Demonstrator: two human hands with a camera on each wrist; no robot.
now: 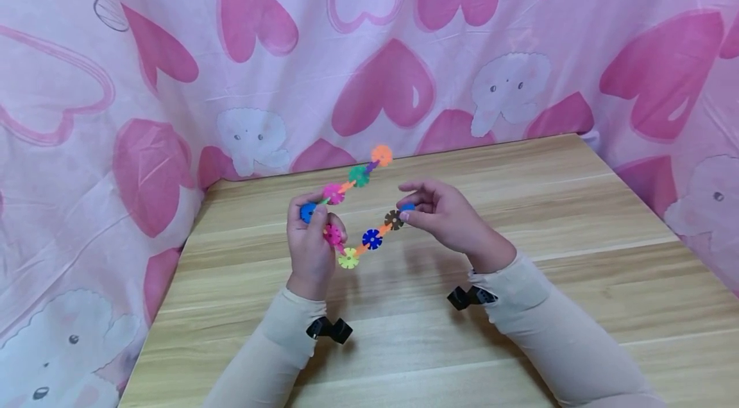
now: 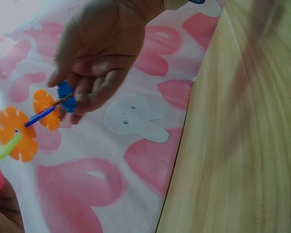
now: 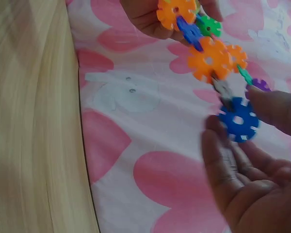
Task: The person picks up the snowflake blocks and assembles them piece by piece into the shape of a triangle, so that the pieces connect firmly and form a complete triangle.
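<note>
A chain of colourful notched plastic snowflake discs is held up above the table, bent in a V shape. My left hand (image 1: 308, 257) grips it near the bend, thumb over the front, by a blue disc (image 1: 308, 212) and a pink disc (image 1: 332, 234). One arm runs up to an orange disc (image 1: 382, 154) at its free end. The other passes a yellow disc (image 1: 348, 258), a dark blue disc (image 1: 372, 239) and a brown disc (image 1: 394, 220). At its tip, my right hand (image 1: 456, 219) pinches a blue end disc (image 3: 238, 120) between thumb and fingers.
Below the hands lies a wood-grain table (image 1: 404, 344). A pink curtain (image 1: 312, 87) printed with hearts and white animals hangs behind it and along both sides. A black wrist device (image 1: 330, 330) sits at the left cuff, another device (image 1: 470, 297) at the right.
</note>
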